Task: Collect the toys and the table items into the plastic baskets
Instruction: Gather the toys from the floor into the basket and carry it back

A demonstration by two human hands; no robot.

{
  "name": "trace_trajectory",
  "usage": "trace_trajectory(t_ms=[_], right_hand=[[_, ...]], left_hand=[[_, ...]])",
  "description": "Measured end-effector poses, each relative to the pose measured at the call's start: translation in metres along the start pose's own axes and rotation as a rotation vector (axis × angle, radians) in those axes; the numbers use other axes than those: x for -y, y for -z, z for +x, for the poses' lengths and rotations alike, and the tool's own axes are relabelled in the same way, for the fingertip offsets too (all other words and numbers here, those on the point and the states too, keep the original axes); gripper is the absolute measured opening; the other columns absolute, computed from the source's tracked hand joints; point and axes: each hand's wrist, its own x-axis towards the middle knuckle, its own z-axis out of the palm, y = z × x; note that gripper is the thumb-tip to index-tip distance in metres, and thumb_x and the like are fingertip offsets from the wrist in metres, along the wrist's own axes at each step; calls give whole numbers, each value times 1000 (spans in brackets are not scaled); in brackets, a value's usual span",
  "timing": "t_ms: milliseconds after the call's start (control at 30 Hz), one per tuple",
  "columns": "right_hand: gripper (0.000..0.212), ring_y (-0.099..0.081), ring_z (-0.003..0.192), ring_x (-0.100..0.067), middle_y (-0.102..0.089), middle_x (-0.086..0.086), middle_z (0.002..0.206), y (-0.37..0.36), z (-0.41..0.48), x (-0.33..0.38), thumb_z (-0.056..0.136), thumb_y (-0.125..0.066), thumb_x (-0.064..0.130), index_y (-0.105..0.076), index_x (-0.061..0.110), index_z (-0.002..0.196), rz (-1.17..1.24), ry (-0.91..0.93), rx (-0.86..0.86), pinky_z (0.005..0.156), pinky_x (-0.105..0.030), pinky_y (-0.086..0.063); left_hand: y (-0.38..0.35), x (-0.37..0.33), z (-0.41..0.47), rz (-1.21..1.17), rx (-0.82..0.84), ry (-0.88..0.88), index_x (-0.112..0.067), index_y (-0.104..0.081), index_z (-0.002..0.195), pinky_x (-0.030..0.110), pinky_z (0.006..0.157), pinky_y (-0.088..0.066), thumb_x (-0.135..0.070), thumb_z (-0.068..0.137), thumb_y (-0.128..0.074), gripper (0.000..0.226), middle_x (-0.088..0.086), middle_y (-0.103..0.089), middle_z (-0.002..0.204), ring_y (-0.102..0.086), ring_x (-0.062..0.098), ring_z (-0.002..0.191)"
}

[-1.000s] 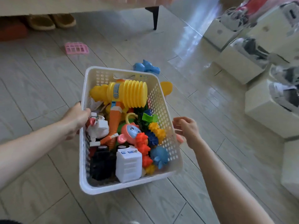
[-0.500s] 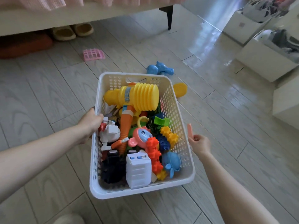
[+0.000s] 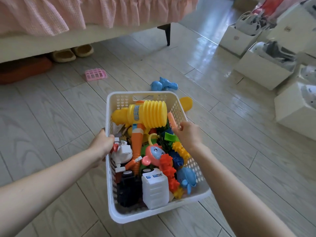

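A white plastic basket [image 3: 145, 218] with perforated walls sat over pale wood-grain floor planks [image 3: 51, 117], crammed with toys. At its near end stood a ribbed white drawer block [image 3: 154, 190] beside a black block [image 3: 128, 187], with a smooth blue fish [image 3: 187, 177] against the right wall and a toothed red gear chain [image 3: 168, 168] between them.

The left hand [image 3: 102, 144] gripped the basket's left rim, fingers hooked over the edge into the basket. The right hand [image 3: 187, 134] was curled, pinching the lower end of a slim orange stick [image 3: 171, 119] that pointed up and away, just inside the right wall and above the toys (whether it touched any of them could not be told).

Farther in lay a glossy yellow hammer [image 3: 147, 113], its head pleated like a bellows, its orange handle running toward the near end.

Beyond the basket, a flat yellow disc [image 3: 186, 103] showed past the far right corner, a blue toy [image 3: 163, 83] lay on the planks, and a pink grid piece [image 3: 96, 74] lay well off to the left. Tan slippers [image 3: 73, 53] sat under a bed with a ruffled pink skirt [image 3: 68, 14]; white boxes [image 3: 261, 69] lined the right.
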Motion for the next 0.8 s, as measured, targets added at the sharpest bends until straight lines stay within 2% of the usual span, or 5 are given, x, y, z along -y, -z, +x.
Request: trace_trajectory(t_ms=[67, 200, 367, 500, 800], right_hand=[[26, -45, 65, -24, -52, -6, 68, 0, 2, -2, 89, -58, 15, -54, 7, 65, 77, 0, -81, 51, -18, -31], [27, -58, 102, -26, -62, -10, 111, 6, -2, -28, 91, -57, 18, -61, 5, 113, 46, -42, -249, 85, -34, -45], [29, -35, 47, -16, -43, -5, 54, 10, 2, -45, 92, -53, 9, -55, -3, 66, 131, -158, -20, 51, -28, -29], [33, -33, 49, -16, -42, -12, 55, 21, 14, -12, 90, -55, 8, -54, -18, 69, 97, -44, -67, 53, -29, -26], [32, -34, 52, -18, -38, -4, 53, -4, 44, 101, 88, -56, 9, -48, 3, 58, 34, 153, 48, 53, -30, -29]], left_hand=[[1, 1, 2, 15, 8, 1, -7, -40, 132, 44, 97, -44, -14, 95, -33, 39, 15, -55, 124, -52, 35, 112], [0, 2, 6, 9, 6, 6, -10, -41, 133, 45, 97, -44, -14, 94, -34, 39, 16, -56, 124, -54, 33, 109], [-3, -11, -6, -82, 27, 4, -8, -41, 133, 35, 98, -40, -7, 96, -29, 39, 13, -53, 128, -50, 30, 115], [26, -15, 3, -145, 9, -23, -11, -41, 135, 37, 100, -42, -9, 96, -30, 41, 11, -53, 129, -51, 30, 115], [126, -3, 25, -214, -143, 20, -10, -46, 128, 32, 85, -42, -15, 97, -35, 33, 12, -57, 121, -53, 27, 101]])
